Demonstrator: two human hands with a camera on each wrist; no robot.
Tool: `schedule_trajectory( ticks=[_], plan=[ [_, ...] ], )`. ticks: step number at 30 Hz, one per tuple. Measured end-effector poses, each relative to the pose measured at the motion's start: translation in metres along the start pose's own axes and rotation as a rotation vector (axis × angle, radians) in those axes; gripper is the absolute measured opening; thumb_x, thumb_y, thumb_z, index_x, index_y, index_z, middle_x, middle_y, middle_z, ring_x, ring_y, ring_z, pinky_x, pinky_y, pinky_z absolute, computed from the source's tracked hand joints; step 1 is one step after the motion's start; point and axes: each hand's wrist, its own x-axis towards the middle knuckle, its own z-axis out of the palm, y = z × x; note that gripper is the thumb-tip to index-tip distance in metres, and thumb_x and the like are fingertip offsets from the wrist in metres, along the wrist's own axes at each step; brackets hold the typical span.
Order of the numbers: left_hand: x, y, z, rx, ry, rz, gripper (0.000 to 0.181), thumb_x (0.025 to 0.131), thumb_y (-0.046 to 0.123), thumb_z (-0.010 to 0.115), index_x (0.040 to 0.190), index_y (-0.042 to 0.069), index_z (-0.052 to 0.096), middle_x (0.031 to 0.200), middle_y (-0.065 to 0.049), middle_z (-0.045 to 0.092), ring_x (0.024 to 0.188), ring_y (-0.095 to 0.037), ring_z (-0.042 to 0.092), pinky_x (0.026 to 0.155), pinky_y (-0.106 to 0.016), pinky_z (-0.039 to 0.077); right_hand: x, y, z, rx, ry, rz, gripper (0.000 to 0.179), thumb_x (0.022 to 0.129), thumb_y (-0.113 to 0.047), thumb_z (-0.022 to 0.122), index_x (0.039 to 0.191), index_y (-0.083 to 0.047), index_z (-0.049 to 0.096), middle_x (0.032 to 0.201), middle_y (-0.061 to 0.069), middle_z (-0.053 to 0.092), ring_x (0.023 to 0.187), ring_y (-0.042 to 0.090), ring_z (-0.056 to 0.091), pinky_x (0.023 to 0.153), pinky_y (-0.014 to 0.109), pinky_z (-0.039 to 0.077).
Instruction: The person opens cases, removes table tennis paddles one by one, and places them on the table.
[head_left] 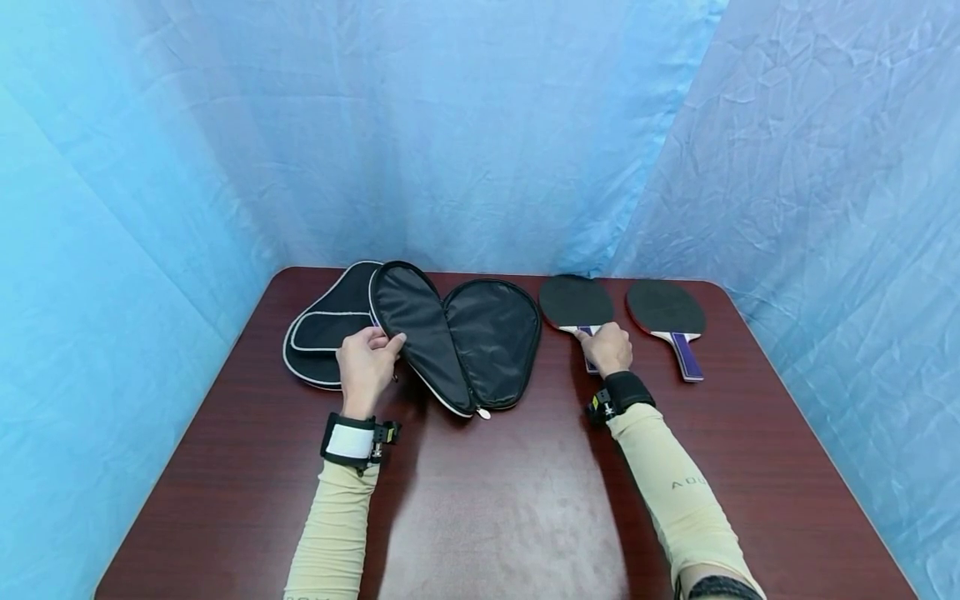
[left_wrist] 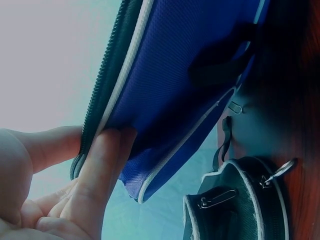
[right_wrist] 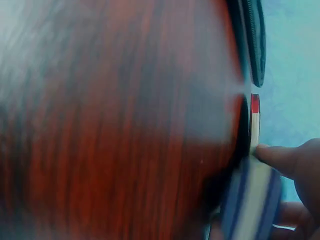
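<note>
An unzipped paddle case (head_left: 491,342) lies spread on the table, its black lining showing. My left hand (head_left: 367,362) pinches the edge of its raised left flap between thumb and fingers. The left wrist view shows that flap's blue outer fabric (left_wrist: 165,75), with white piping and a zipper along the rim. My right hand (head_left: 607,346) grips the handle of a table tennis paddle (head_left: 576,300), black face up; in the right wrist view its striped handle (right_wrist: 252,200) is within the fingers, seen edge-on. The palm side of the right hand is hidden in the head view.
A second, closed black case (head_left: 315,367) with white piping lies at the left, partly under the raised flap. Another paddle (head_left: 666,308) with a purple handle rests to the right of the gripped one. Blue curtains (head_left: 450,133) hang around the brown table (head_left: 517,500).
</note>
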Motion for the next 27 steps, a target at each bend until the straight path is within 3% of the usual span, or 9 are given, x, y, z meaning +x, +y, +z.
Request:
schedule_trajectory(
  ticks=[5, 11, 18, 22, 27],
  plan=[
    [-0.0008, -0.0004, -0.0007, 0.002, -0.012, 0.001, 0.031, 0.09, 0.022, 0.073, 0.109, -0.003, 0.071, 0.096, -0.02, 0.075, 0.079, -0.03, 0.074, 0.074, -0.044, 0.058, 0.0018, -0.0008, 0.001, -0.014, 0.005, 0.006, 0.042, 0.093, -0.038, 0.067, 0.07, -0.005, 0.056, 0.081, 0.019, 0.065, 0.08, 0.04, 0.064, 0.07, 0.048, 0.053],
    [-0.0005, 0.0, -0.0011, 0.003, -0.007, 0.001, 0.031, 0.091, 0.022, 0.073, 0.108, -0.004, 0.071, 0.095, -0.019, 0.075, 0.078, -0.029, 0.074, 0.073, -0.043, 0.058, 0.0027, -0.0019, 0.0, -0.009, -0.009, 0.008, 0.047, 0.094, -0.039, 0.066, 0.063, -0.01, 0.047, 0.072, 0.015, 0.061, 0.079, 0.038, 0.063, 0.068, 0.046, 0.052],
    [-0.0005, -0.0001, -0.0014, 0.006, -0.011, -0.015, 0.035, 0.091, 0.022, 0.073, 0.113, -0.004, 0.07, 0.097, -0.019, 0.075, 0.08, -0.03, 0.075, 0.074, -0.043, 0.059, -0.0011, -0.0004, 0.0001, 0.011, -0.016, -0.005, 0.045, 0.095, -0.038, 0.064, 0.065, -0.009, 0.051, 0.07, 0.014, 0.06, 0.073, 0.035, 0.062, 0.062, 0.041, 0.05],
    [-0.0004, -0.0007, -0.0009, 0.009, -0.008, -0.019, 0.035, 0.091, 0.023, 0.073, 0.113, -0.003, 0.07, 0.097, -0.019, 0.075, 0.08, -0.029, 0.075, 0.072, -0.042, 0.059, -0.003, 0.0012, -0.0016, 0.028, -0.035, -0.016, 0.043, 0.096, -0.038, 0.062, 0.07, -0.004, 0.059, 0.079, 0.018, 0.065, 0.077, 0.037, 0.063, 0.064, 0.044, 0.052],
    [-0.0003, -0.0012, -0.0003, 0.008, -0.009, -0.013, 0.032, 0.09, 0.023, 0.074, 0.11, -0.003, 0.071, 0.096, -0.018, 0.075, 0.078, -0.028, 0.075, 0.066, -0.035, 0.058, -0.0053, 0.001, -0.0082, 0.038, -0.037, -0.028, 0.04, 0.098, -0.035, 0.059, 0.088, 0.004, 0.067, 0.087, 0.022, 0.066, 0.08, 0.039, 0.065, 0.067, 0.047, 0.054]
  ],
)
